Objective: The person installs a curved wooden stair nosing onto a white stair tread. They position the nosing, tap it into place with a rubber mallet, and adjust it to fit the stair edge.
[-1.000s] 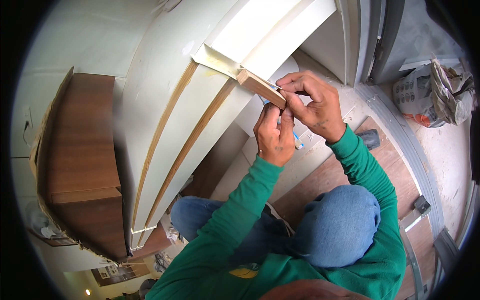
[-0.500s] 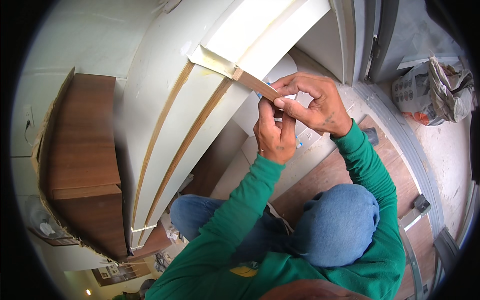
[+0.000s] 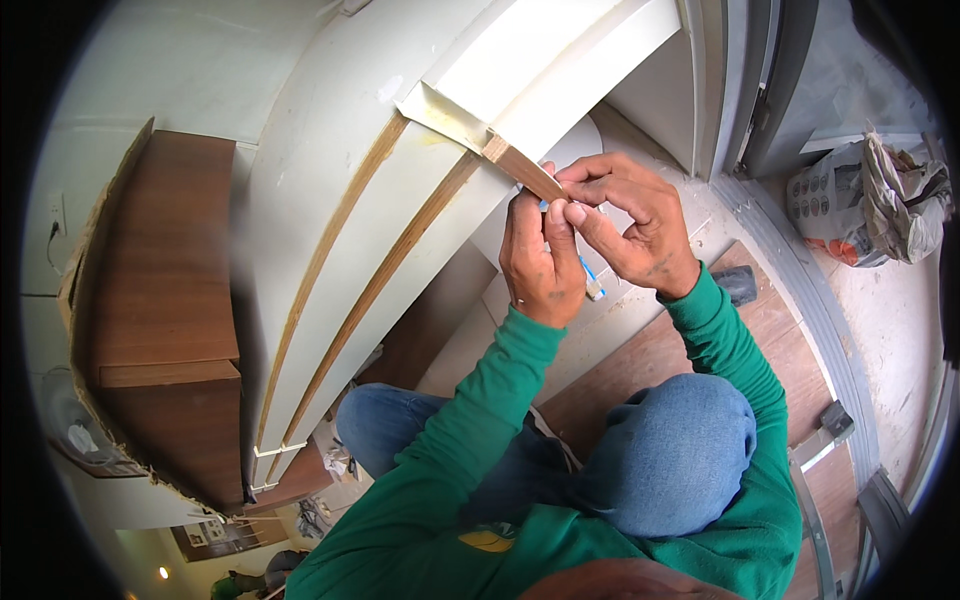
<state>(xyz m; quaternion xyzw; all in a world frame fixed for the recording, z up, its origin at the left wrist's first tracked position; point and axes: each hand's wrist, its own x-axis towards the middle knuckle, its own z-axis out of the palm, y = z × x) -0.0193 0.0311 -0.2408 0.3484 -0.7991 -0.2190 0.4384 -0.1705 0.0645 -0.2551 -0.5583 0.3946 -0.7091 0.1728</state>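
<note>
Our left hand [image 3: 542, 262] and right hand [image 3: 645, 232] pinch the near end of a short wooden strip [image 3: 523, 170], beside the white panel [image 3: 385, 230]; we seem to be fingering its tip, next needing steady control.

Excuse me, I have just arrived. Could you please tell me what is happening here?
Someone in green sleeves is holding a short wooden piece near one end, with the fingers of both the left hand and the right hand. Its other end is up close to a white panel with two long brown strips; whether it touches cannot be told. A slim blue-and-white object shows just below the hands.
</note>
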